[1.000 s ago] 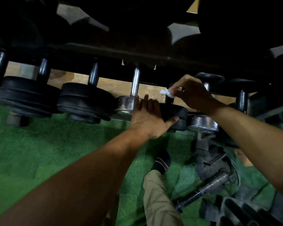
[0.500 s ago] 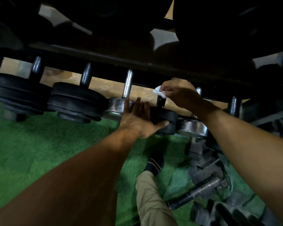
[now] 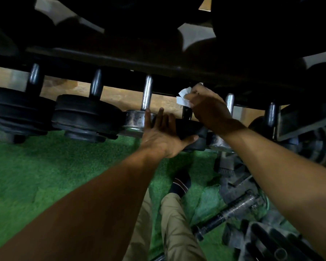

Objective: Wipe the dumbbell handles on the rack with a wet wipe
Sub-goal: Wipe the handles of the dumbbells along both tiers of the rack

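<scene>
Mid-wipe: right hand (image 3: 207, 108) pinches wipe (image 3: 183, 96) round handle (image 3: 186, 113), frame center. Left hand (image 3: 164, 132), fingers straight, steadies dumbbell head (image 3: 191, 129). Next probably: handle (image 3: 229, 103) just right.

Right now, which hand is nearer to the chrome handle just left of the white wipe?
Left. The left hand rests with its fingers by the base of that chrome handle. The right hand grips the wet wipe further right, apart from it.
</scene>
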`<state>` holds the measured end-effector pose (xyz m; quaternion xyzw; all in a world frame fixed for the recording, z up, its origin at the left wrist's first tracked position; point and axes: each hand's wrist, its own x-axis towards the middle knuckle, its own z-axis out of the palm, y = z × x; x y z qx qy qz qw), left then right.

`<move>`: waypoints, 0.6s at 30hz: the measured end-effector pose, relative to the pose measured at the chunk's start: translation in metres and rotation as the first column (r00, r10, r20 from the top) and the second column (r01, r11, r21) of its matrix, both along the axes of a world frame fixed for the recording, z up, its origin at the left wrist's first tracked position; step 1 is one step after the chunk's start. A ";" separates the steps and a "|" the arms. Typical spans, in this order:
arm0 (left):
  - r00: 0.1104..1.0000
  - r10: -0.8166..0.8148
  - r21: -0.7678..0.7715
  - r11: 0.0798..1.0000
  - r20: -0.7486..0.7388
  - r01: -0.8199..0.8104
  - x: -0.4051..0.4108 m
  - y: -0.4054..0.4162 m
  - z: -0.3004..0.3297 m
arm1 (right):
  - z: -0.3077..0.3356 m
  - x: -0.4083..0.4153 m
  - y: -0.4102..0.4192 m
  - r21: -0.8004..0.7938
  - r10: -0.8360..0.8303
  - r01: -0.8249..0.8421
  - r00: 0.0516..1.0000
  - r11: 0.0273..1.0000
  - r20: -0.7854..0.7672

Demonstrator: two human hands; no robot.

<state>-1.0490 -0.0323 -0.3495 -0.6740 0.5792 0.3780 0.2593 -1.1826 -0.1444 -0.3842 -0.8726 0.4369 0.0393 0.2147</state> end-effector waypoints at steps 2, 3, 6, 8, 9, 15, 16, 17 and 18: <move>1.000 -0.010 -0.015 1.000 -0.002 0.010 0.000 0.000 -0.002 | 0.000 -0.004 -0.003 0.115 -0.064 0.062 0.998 0.991 0.016; 1.000 -0.019 -0.024 1.000 -0.002 0.019 0.000 0.000 -0.002 | 0.002 -0.003 -0.006 0.165 -0.141 0.133 0.989 0.977 0.039; 0.999 -0.028 -0.026 0.999 -0.015 0.028 0.002 0.000 -0.002 | 0.000 0.001 -0.013 0.231 -0.396 0.369 0.914 0.900 0.084; 0.999 -0.029 -0.027 0.999 -0.026 0.029 0.002 0.000 -0.002 | -0.007 0.006 -0.013 0.108 -0.322 0.319 0.947 0.941 0.011; 0.999 -0.029 -0.031 0.999 -0.028 0.028 0.002 0.000 -0.002 | -0.011 0.009 -0.010 0.057 -0.316 0.315 0.949 0.947 0.006; 0.998 -0.004 -0.065 0.998 -0.056 0.000 0.002 0.000 -0.004 | -0.014 0.016 0.009 -0.088 -0.403 0.397 0.914 0.913 -0.055; 0.998 -0.005 -0.067 0.998 -0.059 0.001 0.001 0.000 -0.005 | -0.013 0.015 0.009 -0.086 -0.410 0.404 0.909 0.911 -0.077; 0.998 -0.007 -0.066 0.998 -0.062 0.002 0.001 0.000 -0.005 | -0.014 0.013 0.008 -0.068 -0.437 0.432 0.895 0.899 -0.090; 0.998 -0.007 -0.064 0.998 -0.066 0.003 0.001 0.001 -0.006 | -0.014 0.011 0.005 -0.033 -0.476 0.475 0.873 0.879 -0.108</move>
